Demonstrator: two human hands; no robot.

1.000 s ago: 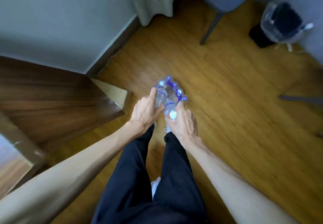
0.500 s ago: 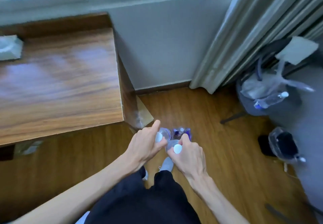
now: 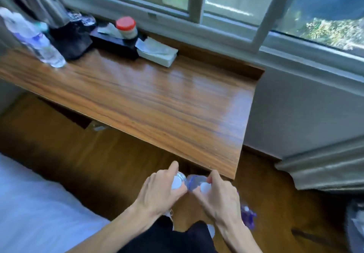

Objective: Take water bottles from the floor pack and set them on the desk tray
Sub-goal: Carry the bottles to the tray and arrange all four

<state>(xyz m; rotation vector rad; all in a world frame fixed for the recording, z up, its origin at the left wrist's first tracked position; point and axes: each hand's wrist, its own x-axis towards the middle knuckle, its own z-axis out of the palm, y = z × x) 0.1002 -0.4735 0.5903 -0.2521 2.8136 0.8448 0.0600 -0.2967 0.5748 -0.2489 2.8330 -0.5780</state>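
My left hand [image 3: 160, 191] grips a clear water bottle with a white cap [image 3: 176, 182] by its neck. My right hand [image 3: 217, 194] grips a second white-capped bottle [image 3: 197, 182] the same way. Both bottles hang side by side just below the front right corner of the wooden desk [image 3: 157, 99]. The purple-wrapped floor pack [image 3: 248, 214] shows partly behind my right wrist. A black tray [image 3: 71, 39] sits at the desk's far left, with another water bottle [image 3: 37, 41] lying tilted in front of it.
A black tissue box [image 3: 116, 40], a red-lidded jar [image 3: 126, 27] and a white packet [image 3: 157, 52] stand along the window sill side of the desk. A white bed [image 3: 33, 209] lies at lower left. A curtain [image 3: 323, 168] hangs at right.
Both hands have lifted a bottle each out of the floor pack. The view has swung up from the floor to the desk and window.
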